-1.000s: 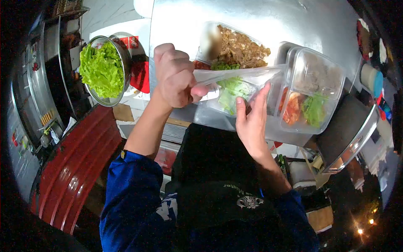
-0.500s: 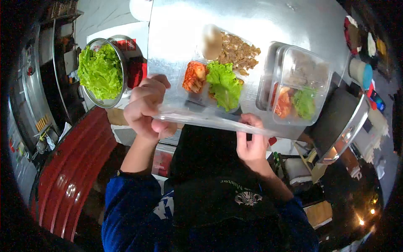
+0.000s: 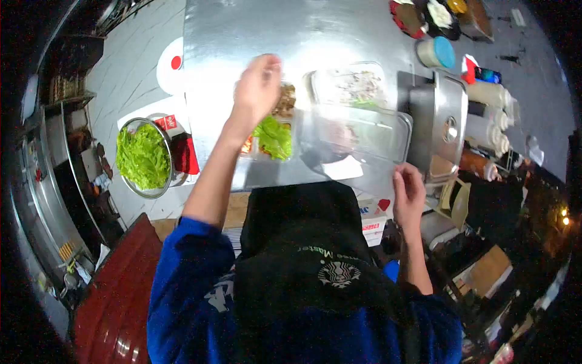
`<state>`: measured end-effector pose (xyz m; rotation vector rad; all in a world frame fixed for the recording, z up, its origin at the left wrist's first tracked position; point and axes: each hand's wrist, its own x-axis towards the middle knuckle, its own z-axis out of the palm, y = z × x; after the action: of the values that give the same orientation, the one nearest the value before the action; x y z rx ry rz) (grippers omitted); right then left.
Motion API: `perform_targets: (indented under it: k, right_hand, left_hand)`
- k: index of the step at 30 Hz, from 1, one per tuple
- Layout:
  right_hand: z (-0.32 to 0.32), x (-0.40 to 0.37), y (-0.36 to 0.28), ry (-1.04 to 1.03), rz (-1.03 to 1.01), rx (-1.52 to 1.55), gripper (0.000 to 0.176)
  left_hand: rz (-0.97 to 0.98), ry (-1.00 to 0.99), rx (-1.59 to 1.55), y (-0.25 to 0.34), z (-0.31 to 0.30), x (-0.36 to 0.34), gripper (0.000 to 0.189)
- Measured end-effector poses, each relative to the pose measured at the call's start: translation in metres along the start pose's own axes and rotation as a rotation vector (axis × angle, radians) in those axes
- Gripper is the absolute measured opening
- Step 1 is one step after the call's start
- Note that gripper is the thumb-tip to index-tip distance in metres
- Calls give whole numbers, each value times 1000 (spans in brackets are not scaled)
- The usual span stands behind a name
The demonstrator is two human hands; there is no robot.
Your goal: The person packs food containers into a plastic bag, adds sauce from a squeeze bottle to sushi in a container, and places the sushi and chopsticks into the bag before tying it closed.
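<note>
My left hand (image 3: 259,88), smeared by motion, is over the upper left part of an open food tray (image 3: 285,155); its fingers seem curled, and anything in them is hidden. In that tray I see shredded meat (image 3: 285,102) and a lettuce leaf (image 3: 274,138); kimchi (image 3: 247,145) shows partly beside my wrist. My right hand (image 3: 409,191), fingers bent in a pinch, is at the near right corner of a clear plastic lid (image 3: 370,136). Behind the lid stands a second clear food box (image 3: 351,85) with meat and some green in it.
A metal bowl of lettuce (image 3: 143,158) stands on the left. To the right are a steel container (image 3: 445,130), a blue-lidded tub (image 3: 435,52) and several squeeze bottles (image 3: 491,121). A white paper piece (image 3: 343,168) lies near the steel table's (image 3: 285,30) front edge.
My left hand has left the clear lid and moved up and right over the open tray. The lid has shifted right with my right hand. The camera view has also shifted.
</note>
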<state>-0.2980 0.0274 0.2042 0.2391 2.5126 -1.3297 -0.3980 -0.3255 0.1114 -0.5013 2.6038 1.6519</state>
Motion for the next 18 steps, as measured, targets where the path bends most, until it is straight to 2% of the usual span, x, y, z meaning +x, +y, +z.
perform_targets:
  k: [1, 2, 5, 6, 8, 12, 13, 16, 18]
  right_hand:
    - [-15, -9, 14, 87, -17, 10, 18]
    - [-31, -20, 17, 120, 49, -89, 19]
    - [-60, -43, 22, 270, 24, -289, 21]
    - [-64, -47, 20, 317, -2, -359, 21]
    - [-66, -53, 21, 367, 0, -441, 21]
    - [-52, -34, 38, 350, 28, -500, 22]
    - [-49, -31, 50, 340, 18, -530, 23]
    - [-42, -23, 72, 340, -26, -519, 24]
    - [-37, -17, 80, 347, -28, -485, 24]
  left_hand:
    - [115, 9, 123, -1, 36, 13, 34]
    - [231, 18, 245, -2, 65, 22, 34]
    - [82, -129, 352, 0, 109, 36, 31]
    - [99, -97, 333, -3, 116, 38, 30]
    - [128, -42, 300, -5, 116, 37, 28]
    - [321, 101, 163, 2, 127, 29, 24]
    - [201, 16, 104, 15, 123, 22, 24]
    - [54, 69, 7, 32, 119, 2, 27]
    - [174, 270, 44, 16, 108, -4, 32]
